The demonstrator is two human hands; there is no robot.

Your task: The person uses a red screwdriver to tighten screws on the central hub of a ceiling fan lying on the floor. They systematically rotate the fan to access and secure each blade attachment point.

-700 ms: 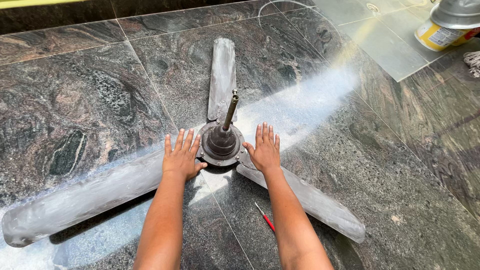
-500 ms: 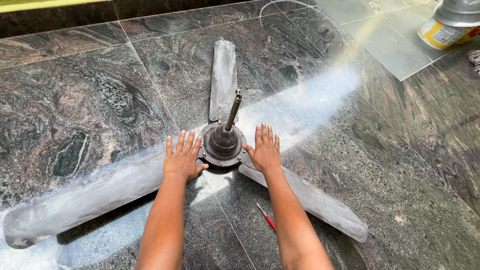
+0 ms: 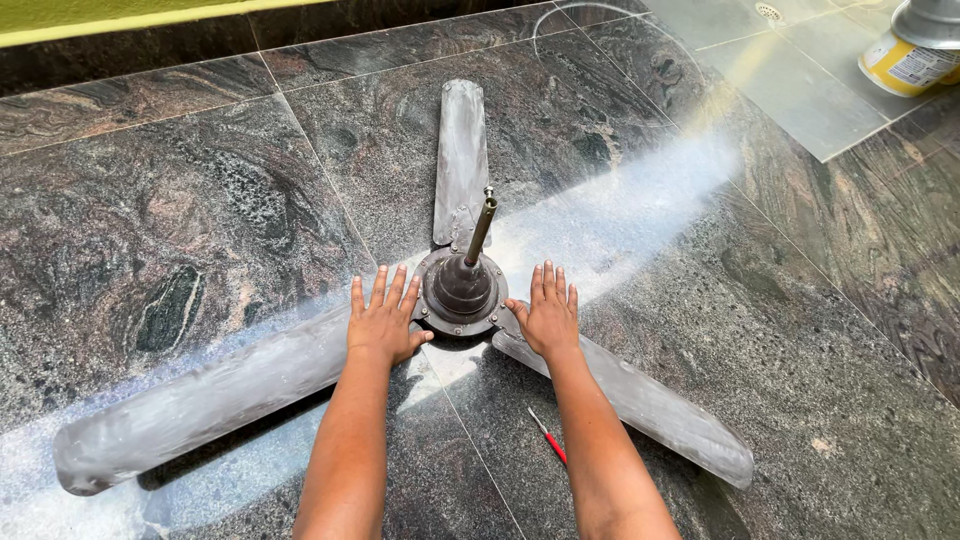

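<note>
A dusty grey ceiling fan point(image 3: 462, 300) lies on the dark polished stone floor point(image 3: 200, 200) with its motor hub point(image 3: 460, 290) facing up and its short rod point(image 3: 481, 228) rising from the hub, tilted a little to the right. The left hand point(image 3: 385, 322) lies palm down on the root of the left blade point(image 3: 200, 405), its fingers point(image 3: 378, 292) spread wide and flat, gripping nothing, with the thumb just beside the hub's rim. The right hand point(image 3: 547, 318) mirrors it on the root of the right blade point(image 3: 650, 405), with fingers point(image 3: 548, 285) likewise splayed, holding nothing, and the thumb touching or nearly touching the rim; I cannot tell which. The hub sits between the two sets of fingers, and the third blade point(image 3: 460, 160) runs straight away beyond the fingertips. A small red-handled screwdriver point(image 3: 548, 437) lies on the floor behind the right hand, close to the forearm and out of either hand's touch. Far off past the right fingers stands a yellow tin point(image 3: 900, 65) with a grey metal piece point(image 3: 930, 20) on it. The step in hand looks like pressing down to steady the fan at its centre. Any shifting of it from here would seem to call for a real grip rather than flat palms, with care for the upright rod and the long blades.
</note>
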